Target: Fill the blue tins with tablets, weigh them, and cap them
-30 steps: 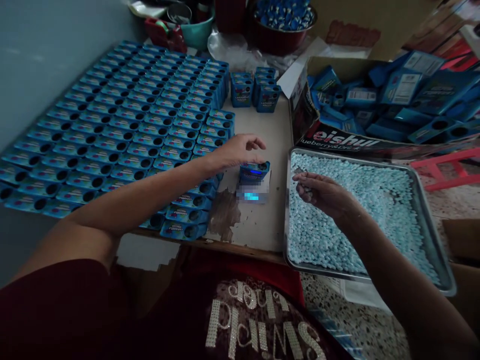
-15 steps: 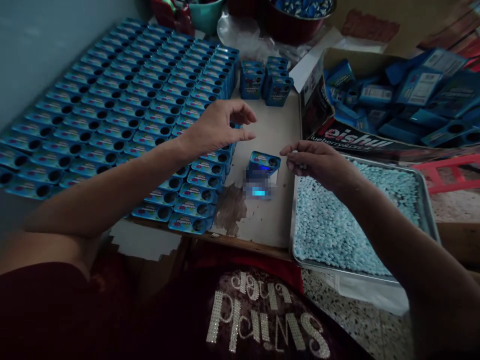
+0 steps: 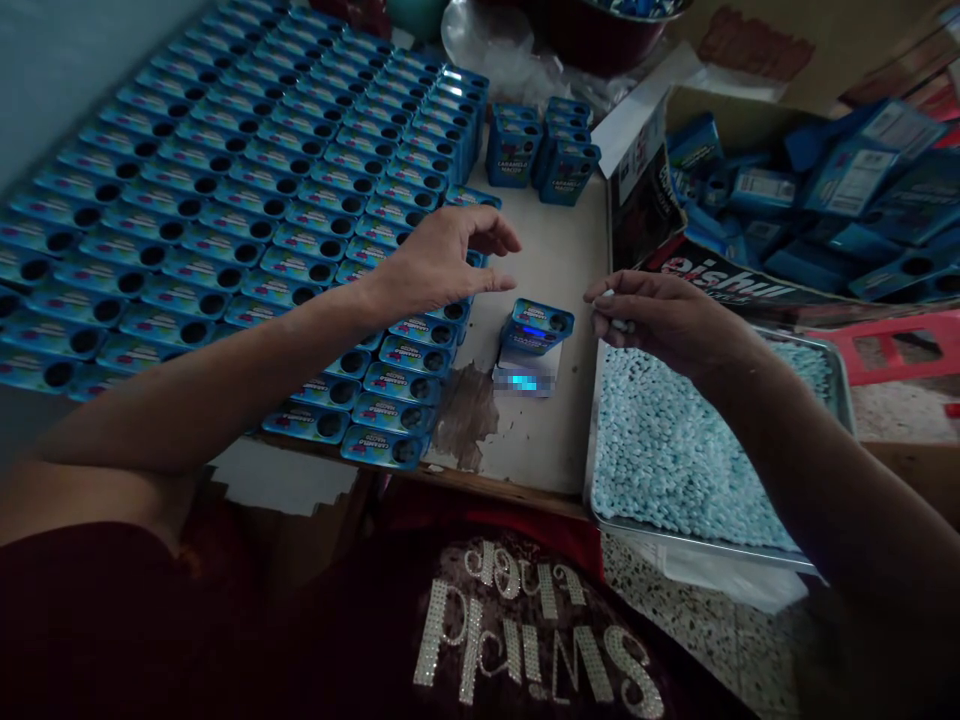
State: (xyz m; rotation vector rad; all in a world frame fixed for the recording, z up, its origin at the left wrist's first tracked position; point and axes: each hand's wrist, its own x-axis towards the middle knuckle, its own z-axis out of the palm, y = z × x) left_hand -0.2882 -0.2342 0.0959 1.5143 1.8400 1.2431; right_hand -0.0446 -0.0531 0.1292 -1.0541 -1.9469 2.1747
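Note:
A blue candy tin [image 3: 541, 318] with a round hole in its top stands on a small digital scale [image 3: 531, 370], whose display glows blue. My left hand [image 3: 457, 255] hovers behind and left of the tin, thumb and fingers apart, holding nothing. To the right of the tin, my right hand [image 3: 649, 315] pinches a few small pale candies between its fingers. Below that hand lies a metal tray [image 3: 596, 440] filled with small pale-blue candies [image 3: 690, 450]. The readout on the scale is blurred.
Rows of blue tins [image 3: 247, 200] cover the table's left side. Several more tins [image 3: 544, 150] stand at the back. At the right, a cardboard box [image 3: 637, 190] holds jumbled blue cartons. Behind are clear plastic bags [image 3: 495, 45] and a dark red bowl [image 3: 600, 35].
The view has shifted slightly. Both hands keep nearly the same places beside the tin, my left still spread and my right still pinching candies.

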